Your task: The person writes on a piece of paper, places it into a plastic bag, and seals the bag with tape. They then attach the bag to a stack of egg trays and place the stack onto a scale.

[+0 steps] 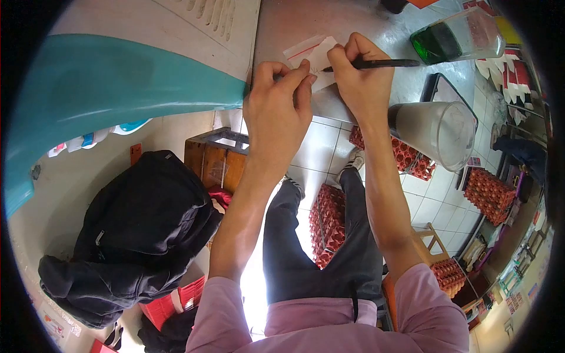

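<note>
My right hand [368, 79] is closed around a black pen [388, 63], its tip touching a small white slip of paper [321, 56]. Under or beside the slip lies a clear piece with a red line [303, 50], like a small zip bag. My left hand [278, 109] has curled fingers, thumb and fingertips pinched at the slip's near left edge. All of this rests on a metal table [288, 20]. To the right of my right hand stand a clear cup with a greyish drink [432, 129] and a clear container with green liquid [438, 44].
A phone [450, 91] lies behind the cup. On the left are a teal and white machine [129, 76] and a black backpack [147, 206]. Stacked red egg trays [326, 223] stand on the tiled floor, more at right [488, 194]. A wooden stool [215, 162] is below the table.
</note>
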### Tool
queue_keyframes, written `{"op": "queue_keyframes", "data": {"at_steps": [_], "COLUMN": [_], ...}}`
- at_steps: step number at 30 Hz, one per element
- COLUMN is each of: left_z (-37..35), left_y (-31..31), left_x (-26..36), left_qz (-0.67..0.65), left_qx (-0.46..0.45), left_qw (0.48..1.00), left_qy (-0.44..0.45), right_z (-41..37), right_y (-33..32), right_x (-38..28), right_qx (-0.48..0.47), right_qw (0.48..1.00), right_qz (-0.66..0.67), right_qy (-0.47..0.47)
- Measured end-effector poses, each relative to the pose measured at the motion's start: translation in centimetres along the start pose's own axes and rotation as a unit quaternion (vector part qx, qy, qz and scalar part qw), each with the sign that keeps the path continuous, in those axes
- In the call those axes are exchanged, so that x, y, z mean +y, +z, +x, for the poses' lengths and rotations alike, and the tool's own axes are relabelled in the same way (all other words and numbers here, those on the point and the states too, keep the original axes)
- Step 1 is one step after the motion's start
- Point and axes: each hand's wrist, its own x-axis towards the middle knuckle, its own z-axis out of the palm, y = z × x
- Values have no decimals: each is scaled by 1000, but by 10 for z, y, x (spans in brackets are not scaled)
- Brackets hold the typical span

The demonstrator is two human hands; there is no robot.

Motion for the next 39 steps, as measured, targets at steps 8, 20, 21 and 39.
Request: {"op": "queue_keyframes", "data": {"at_steps": [8,20,21,39], "left_z": [-1,2,2,0], "left_y": [0,3,3,0], "left_x": [-3,6,7,5], "left_qz": [7,43,41,1], "left_qx": [10,-10,-13,-1], "left_qw": [1000,999,999,1000], "left_qy": [6,6,1,-11], "right_z": [1,4,4,3], "right_y": [1,-3,-3,-1], "right_x": [2,4,4,7], "right_qx": [10,27,28,-8], "right_qw": [1000,999,999,999], "right_qz": [15,23,23,19], "right_qy": [18,-34,-27,24]}}
